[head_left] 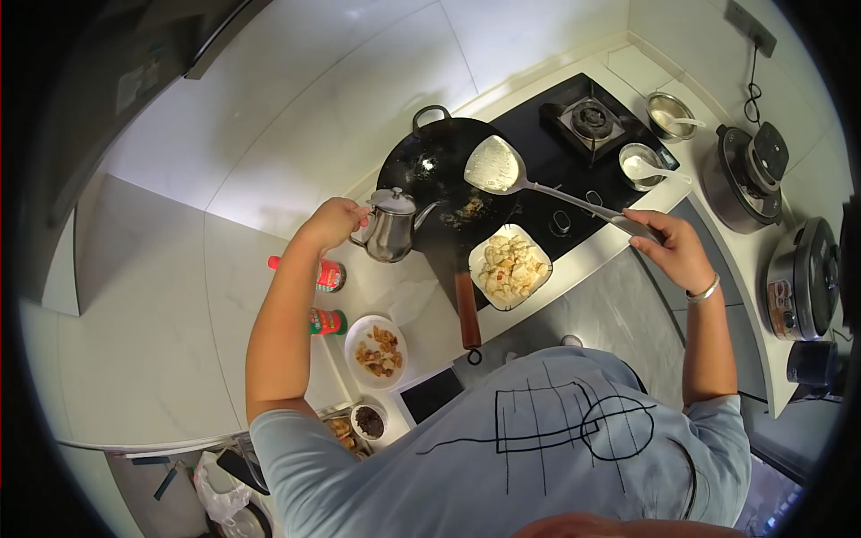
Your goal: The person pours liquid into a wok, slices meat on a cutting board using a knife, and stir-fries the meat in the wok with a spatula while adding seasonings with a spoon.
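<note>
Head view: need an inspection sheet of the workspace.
Surface: pale counter, black hob.
Job's things: wok; steel pot; spatula over wok; square dish of chopped food beside it.
Clutter: white plate of browned pieces, red-labelled jar.
Grippers: bare hands; left hand grips pot handle, right hand grips spatula handle.
Cables: black cable hanging from wall socket.
Surroundings: tiled wall; spooned bowls at hob's far right.
</note>
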### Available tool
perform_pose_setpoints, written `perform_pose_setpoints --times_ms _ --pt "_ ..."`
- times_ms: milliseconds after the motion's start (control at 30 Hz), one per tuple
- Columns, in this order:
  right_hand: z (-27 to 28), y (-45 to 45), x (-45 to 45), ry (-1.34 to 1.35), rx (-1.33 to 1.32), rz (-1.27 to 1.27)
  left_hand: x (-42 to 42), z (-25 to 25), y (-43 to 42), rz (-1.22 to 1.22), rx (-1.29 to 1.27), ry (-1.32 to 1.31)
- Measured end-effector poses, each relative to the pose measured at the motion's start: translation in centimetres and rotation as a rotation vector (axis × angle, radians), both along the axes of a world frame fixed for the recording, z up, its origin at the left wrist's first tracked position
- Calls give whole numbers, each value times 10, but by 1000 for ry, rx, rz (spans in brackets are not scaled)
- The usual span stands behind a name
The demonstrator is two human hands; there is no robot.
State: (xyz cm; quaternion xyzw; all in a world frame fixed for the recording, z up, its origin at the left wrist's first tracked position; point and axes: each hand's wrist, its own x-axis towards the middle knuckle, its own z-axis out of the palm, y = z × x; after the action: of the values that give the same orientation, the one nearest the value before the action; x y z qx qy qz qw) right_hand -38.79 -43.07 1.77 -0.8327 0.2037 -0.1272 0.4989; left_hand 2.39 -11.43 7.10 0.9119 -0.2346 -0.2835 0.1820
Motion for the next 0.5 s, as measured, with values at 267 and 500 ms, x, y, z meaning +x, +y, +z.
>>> perform_pose_setpoints --times_ms 267,500 --pt "-24 7 42 -31 40 -34 -4 -50 42 210 -377 118" --pt "-56 23 90 -86 -57 -6 -6 -81 57 134 -411 -14"
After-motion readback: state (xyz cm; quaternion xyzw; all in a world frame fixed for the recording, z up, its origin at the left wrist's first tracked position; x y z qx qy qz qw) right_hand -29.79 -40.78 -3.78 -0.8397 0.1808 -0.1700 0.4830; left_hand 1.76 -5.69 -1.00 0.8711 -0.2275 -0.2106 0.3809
